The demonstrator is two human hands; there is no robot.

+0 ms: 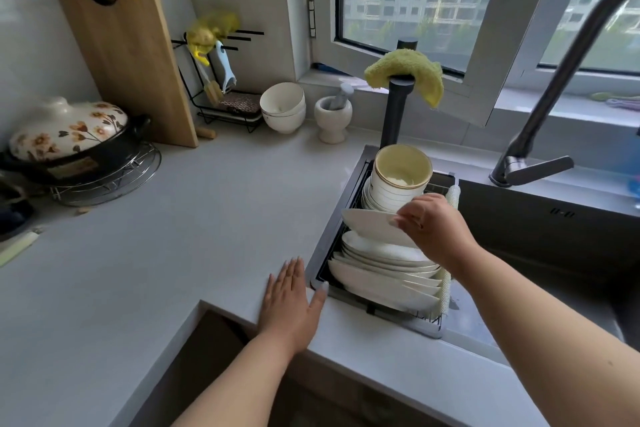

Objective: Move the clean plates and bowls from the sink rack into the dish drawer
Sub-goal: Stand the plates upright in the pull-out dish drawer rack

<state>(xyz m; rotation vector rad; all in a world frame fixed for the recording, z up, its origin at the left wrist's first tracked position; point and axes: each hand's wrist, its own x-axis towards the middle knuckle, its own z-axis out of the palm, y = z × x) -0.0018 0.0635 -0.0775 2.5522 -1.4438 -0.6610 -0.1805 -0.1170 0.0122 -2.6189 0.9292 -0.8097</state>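
- My right hand (429,225) pinches the rim of a shallow white ceramic plate (372,225), fingers curled on its right edge, and holds it tilted just above the other dishes.
- My left hand (292,298) lies flat, fingers straight and spread, on the pale grey tabletop (173,236), holding nothing; its thumb touches the near corner of the black wire sink rack (323,274).
- In that rack, a row of white plates (381,274) leans one on another under the lifted plate.
- Behind them, at the rack's far end, stands a stack of white ribbed bowls with gold rims (400,180), tipped so that the top bowl's mouth faces me.
- The rack sits at the left end of the dark sink (554,246).
- Along the wall I see a wooden cutting board (128,62), a flowered clay pot (69,135) and a white mortar with pestle (332,114).
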